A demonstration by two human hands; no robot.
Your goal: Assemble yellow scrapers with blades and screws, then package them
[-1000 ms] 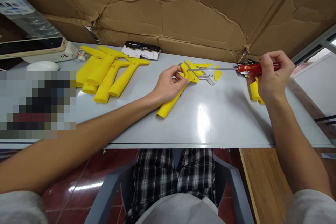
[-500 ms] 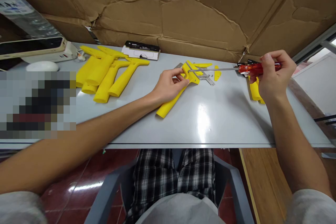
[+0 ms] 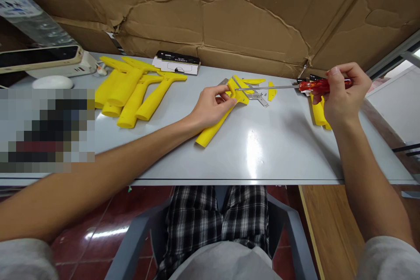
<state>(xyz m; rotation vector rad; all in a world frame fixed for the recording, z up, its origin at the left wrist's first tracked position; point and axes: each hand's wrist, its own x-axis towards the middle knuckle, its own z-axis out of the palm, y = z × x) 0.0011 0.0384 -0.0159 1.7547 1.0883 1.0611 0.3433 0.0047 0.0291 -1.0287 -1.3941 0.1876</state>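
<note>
Gripping red screwdriver (image 3: 310,86), right hand (image 3: 344,96) slightly farther right than before.

Two hands show, the left hand (image 3: 211,106) near the centre and the right hand (image 3: 344,98) between 2 and 3 o'clock, with one screwdriver (image 3: 307,86) and one yellow tool (image 3: 215,129). There are at least four yellow handles (image 3: 126,87) at 10 o'clock, at least two loose yellow pieces (image 3: 271,92) at 2, two boxes (image 3: 177,63), at 11 and between 2 and 3, one phone (image 3: 39,57) and one bottle (image 3: 34,19) toward 10
</note>
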